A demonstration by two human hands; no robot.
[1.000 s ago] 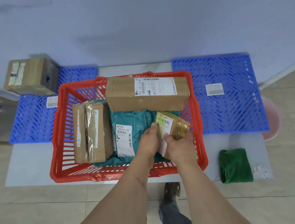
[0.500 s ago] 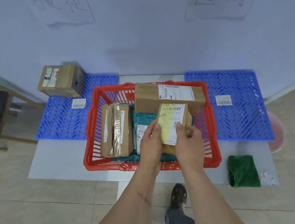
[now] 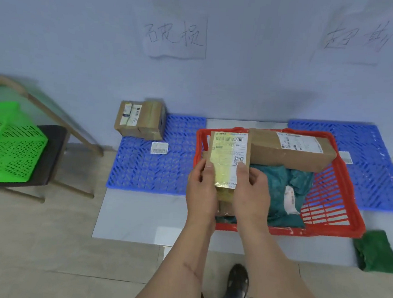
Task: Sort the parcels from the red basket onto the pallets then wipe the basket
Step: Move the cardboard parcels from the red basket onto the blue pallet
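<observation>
Fingers (image 3: 209, 167) of both hands clamped on small parcel (image 3: 228, 159): brown box, glossy tape, label facing up.

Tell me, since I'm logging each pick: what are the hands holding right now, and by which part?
Both hands, left and right, hold a small labelled parcel by its lower side edges, thumbs on the label face.

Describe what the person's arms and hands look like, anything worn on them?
Both forearms are bare to the frame's bottom edge, with no sleeves showing. The left hand and right hand have no gloves, and no rings, watch or wristband can be seen. A thin line runs along the left forearm, apparently a mark or scar.
</observation>
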